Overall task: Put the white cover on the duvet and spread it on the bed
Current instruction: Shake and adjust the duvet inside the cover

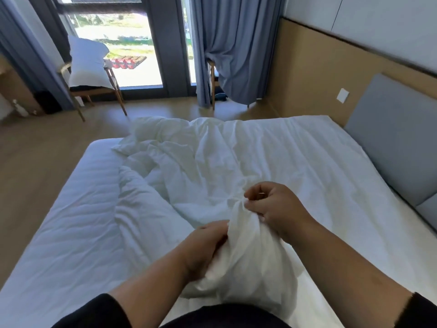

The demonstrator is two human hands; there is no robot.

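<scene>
Where the white cover (236, 166) lies crumpled across the middle of the bed (71, 233), a bunched fold of it is raised at the near edge of the bed and gripped by both hands. The left hand (205, 247) is curled round the near side of the fold, with the cloth gathered against its palm. The right hand (274, 209) pinches the top of the same fold between thumb and fingertips. The cover is thin, soft cloth, heavily creased, heaped at the far edge of the bed and lying flatter toward the headboard (392, 143). Whether the duvet is inside the cover cannot be told. The mattress surface to the left of the cover is smooth, with faint quilted ridges, and is uncovered up to its rounded corner. The headboard is padded grey, set against a tan panelled wall. Beyond the far edge of the bed, open wooden floor (35, 147) runs to a glass door (123, 48) hung with blue curtains (231, 48). A wooden chair (94, 91) carrying a white pillow (87, 60) stands left of the door.
</scene>
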